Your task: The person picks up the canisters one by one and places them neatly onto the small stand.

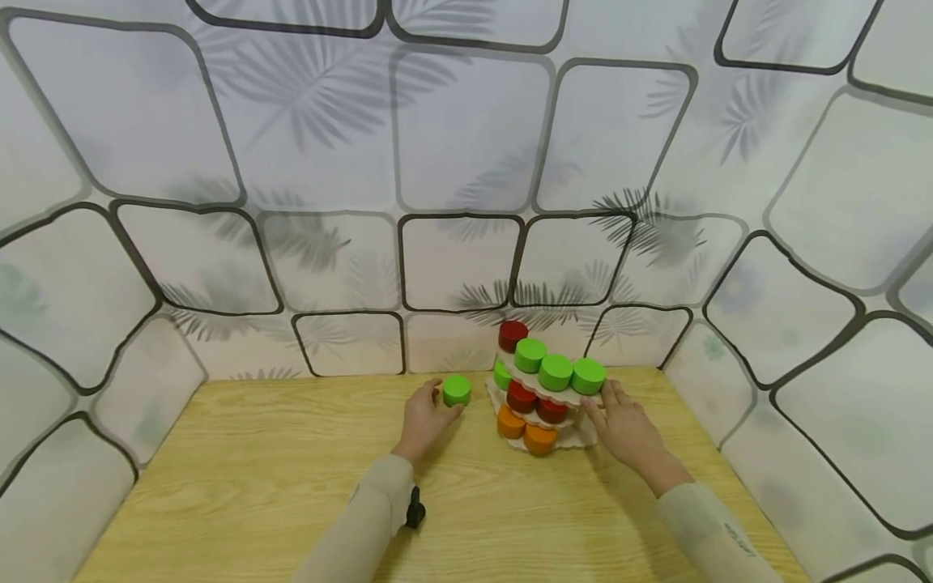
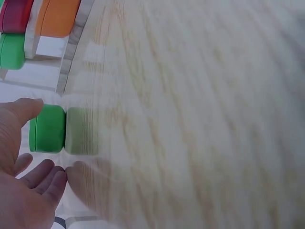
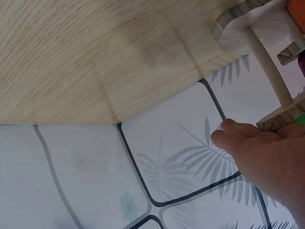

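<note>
On the table near the back wall, a small green cylinder (image 1: 457, 390) stands apart from a tiered wooden stand (image 1: 583, 437). My left hand (image 1: 428, 417) is around that cylinder, thumb on one side and loosely bent fingers on the other. In the left wrist view the fingers (image 2: 56, 183) show a gap to it, while the thumb lies close against it. At the stand's right side, my right hand (image 1: 628, 429) touches the edge of the top tier (image 3: 281, 117) with fairly straight fingers. Part of its contact is hidden in the right wrist view.
The top tier carries green cylinders (image 1: 556, 372), with a red cylinder (image 1: 513, 335) behind. Red cylinders (image 1: 521, 397) sit on the middle tier, orange cylinders (image 1: 540, 439) on the bottom. Patterned walls (image 1: 459, 259) enclose the wooden table (image 1: 291, 461) at the back and sides.
</note>
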### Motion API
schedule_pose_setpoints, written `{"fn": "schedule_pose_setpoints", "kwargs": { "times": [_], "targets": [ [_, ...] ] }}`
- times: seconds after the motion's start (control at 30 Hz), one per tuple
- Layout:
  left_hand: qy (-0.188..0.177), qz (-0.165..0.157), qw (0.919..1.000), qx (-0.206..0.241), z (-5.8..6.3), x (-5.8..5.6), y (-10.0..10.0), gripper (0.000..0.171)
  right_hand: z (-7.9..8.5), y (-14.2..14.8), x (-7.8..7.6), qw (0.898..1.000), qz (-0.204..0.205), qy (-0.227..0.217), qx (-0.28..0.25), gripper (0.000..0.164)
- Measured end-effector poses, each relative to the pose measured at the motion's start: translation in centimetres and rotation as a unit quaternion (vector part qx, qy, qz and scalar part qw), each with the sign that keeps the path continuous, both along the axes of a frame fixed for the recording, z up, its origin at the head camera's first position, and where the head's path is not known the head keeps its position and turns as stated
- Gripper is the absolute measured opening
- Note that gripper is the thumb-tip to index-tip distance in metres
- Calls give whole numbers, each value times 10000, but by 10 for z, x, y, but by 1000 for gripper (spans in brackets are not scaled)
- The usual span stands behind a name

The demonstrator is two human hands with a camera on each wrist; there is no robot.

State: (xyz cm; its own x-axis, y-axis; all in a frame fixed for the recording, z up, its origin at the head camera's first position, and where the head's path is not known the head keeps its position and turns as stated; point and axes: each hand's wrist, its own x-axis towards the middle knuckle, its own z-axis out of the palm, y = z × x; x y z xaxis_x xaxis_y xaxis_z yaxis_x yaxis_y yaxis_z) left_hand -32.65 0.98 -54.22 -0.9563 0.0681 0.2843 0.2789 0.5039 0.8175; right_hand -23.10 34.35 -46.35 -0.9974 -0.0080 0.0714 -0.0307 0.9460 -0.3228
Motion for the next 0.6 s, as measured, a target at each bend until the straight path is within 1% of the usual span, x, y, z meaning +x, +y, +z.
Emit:
{"fn": "schedule_pose_setpoints", "kwargs": {
  "times": [0.1, 0.37, 0.6],
  "targets": [
    [-65, -3, 10000, -25, 0, -1, 1, 64, -1, 0, 0, 10000, 1, -1, 12, 82],
    [-80, 1, 9998, -179, 3, -4, 3, 63, -4, 2, -2, 9999, 19, 128, 74, 82],
    [-10, 27, 9994, -359, 4, -4, 5, 62, -4, 1, 0, 9999, 0, 124, 119, 80]
  ]
}}
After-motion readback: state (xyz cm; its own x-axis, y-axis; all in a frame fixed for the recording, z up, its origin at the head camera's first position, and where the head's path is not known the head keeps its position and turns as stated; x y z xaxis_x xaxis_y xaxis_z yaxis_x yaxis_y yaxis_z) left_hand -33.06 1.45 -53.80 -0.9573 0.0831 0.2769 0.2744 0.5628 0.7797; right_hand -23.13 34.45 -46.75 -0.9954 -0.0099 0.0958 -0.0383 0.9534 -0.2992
